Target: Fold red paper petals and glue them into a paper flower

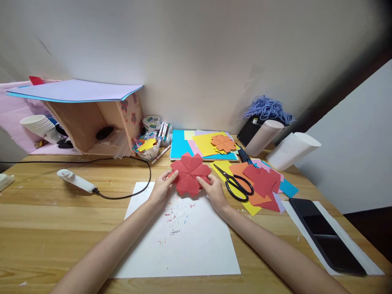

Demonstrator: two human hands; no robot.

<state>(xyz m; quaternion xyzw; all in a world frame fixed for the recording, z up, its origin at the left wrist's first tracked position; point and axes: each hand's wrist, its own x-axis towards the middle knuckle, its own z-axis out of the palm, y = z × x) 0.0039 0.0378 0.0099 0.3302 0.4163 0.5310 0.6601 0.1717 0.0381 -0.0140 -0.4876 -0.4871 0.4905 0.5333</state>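
A red paper flower [189, 171] with creased petals is held up over the far end of a white sheet [196, 249] marked with coloured smudges. My left hand [162, 188] pinches its left petal between thumb and fingers. On the opposite side, my right hand [213, 192] grips the right petal, thumb on top. Most of the fingers of both hands are hidden behind the paper. Just right of my right hand, black-handled scissors [237, 183] lie on red, orange and yellow paper scraps [265, 181]. An orange paper flower [223, 143] rests on stacked coloured sheets [180, 145] behind.
On the left are a white corded tool [76, 181], its black cable and an open cardboard box [130, 122]. Markers [163, 130] and a bowl of scraps [148, 149] stand beside it. At right are paper rolls [292, 151], blue yarn [268, 110] and a dark phone [327, 237].
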